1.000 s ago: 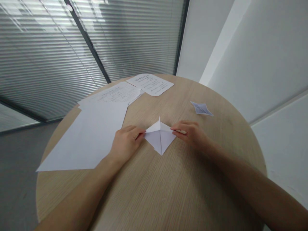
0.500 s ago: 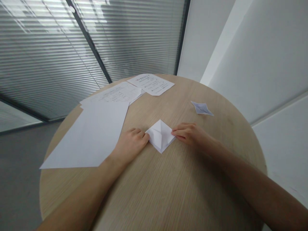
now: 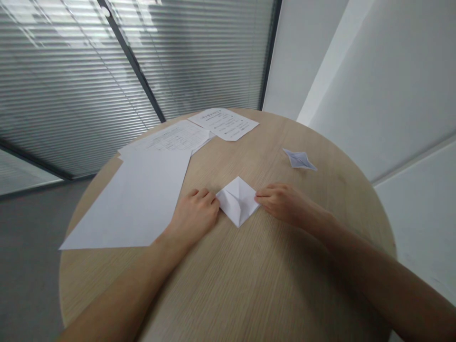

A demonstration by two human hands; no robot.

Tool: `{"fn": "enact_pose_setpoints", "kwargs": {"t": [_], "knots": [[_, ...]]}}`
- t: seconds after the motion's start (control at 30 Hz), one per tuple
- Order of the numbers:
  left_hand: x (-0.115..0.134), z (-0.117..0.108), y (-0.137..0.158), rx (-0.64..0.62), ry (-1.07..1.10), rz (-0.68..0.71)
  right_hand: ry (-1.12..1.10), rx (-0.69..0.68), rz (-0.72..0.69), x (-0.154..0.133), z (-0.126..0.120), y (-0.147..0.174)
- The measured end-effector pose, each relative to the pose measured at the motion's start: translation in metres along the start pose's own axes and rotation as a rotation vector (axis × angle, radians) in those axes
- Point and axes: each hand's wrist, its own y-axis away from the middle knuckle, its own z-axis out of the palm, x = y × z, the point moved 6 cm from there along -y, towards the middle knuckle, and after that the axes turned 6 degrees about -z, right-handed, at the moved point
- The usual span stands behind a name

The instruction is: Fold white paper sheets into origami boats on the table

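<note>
A small white folded paper lies diamond-shaped on the round wooden table, one point toward me, with a raised flap along its middle. My left hand is closed at its left corner, the fingers curled and the thumb side against the paper. At the opposite corner, my right hand pinches the edge between thumb and fingers. Both fingertips partly cover the corners they grip. Beyond my right hand sits another folded white paper piece with pointed ends, touched by neither hand.
Left of my hands lies a large blank white sheet, its near corner reaching past the table edge and my left wrist beside it. Behind are a printed sheet and another printed page. Window blinds and a white wall surround the table.
The flap on the folded paper has shifted, its crease now curving toward the right in the lower half. Both hands keep hold of the side corners and have barely moved.
</note>
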Motion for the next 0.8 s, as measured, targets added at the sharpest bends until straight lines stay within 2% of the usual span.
{"fn": "enact_pose_setpoints", "kwargs": {"t": [0.23,0.37,0.57,0.73,0.8], "knots": [[0.01,0.0,-0.001,-0.067,-0.002,0.04,0.054,-0.083,0.028,-0.01,-0.004,-0.002],[0.015,-0.003,0.003,-0.146,0.004,-0.003,0.081,-0.042,0.098,-0.015,-0.004,-0.004],[0.014,-0.005,0.011,-0.147,0.049,-0.072,0.118,0.036,0.21,-0.023,-0.005,-0.017],[0.012,-0.006,0.009,-0.135,0.07,-0.078,0.062,0.161,0.119,-0.025,0.002,-0.028],[0.012,-0.006,0.008,-0.127,0.062,-0.075,0.059,0.162,0.092,-0.022,0.009,-0.029]]}}
